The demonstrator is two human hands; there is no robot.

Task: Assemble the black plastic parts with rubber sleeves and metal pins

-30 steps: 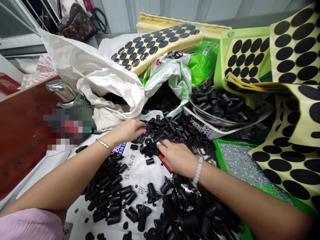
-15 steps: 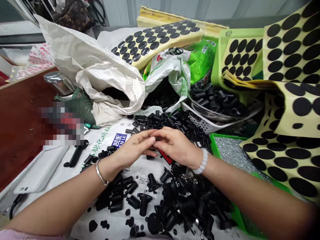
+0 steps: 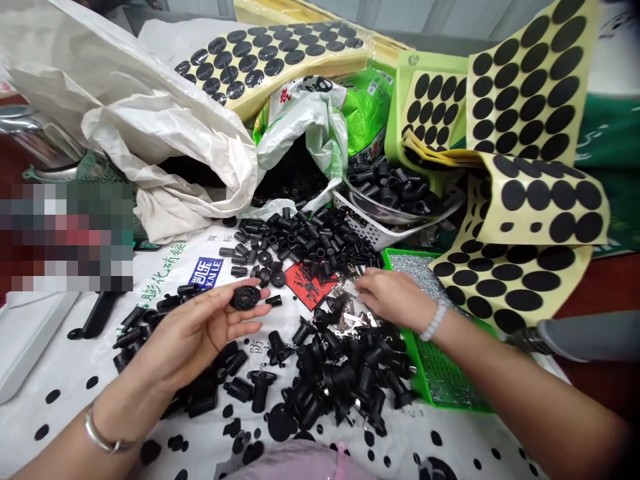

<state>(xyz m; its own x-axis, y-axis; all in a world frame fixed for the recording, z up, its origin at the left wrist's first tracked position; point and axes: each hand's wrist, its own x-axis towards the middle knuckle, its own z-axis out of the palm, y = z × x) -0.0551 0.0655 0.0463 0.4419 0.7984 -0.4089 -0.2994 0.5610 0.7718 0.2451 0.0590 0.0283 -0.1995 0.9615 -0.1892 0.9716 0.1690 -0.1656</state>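
Observation:
A round black plastic part with ridged rings rests in my left hand, held by the thumb against the fingers. My right hand reaches down at the pile of small flat metal pieces, its fingertips drawn together. What lies between those fingertips is too small to make out. Below the metal pieces is a heap of black flanged plastic parts. Short black tubes lie piled beyond my hands, beside a red printed square.
A green tray of small shiny pieces lies under my right forearm. Behind stand a metal bowl of black tubes, open white sacks and sheets of round black stickers. Black discs are scattered in front.
My hands, together before, have separated. The left has moved left and turned palm up, showing the round part; the right has moved right to the metal pieces. The view has shifted right.

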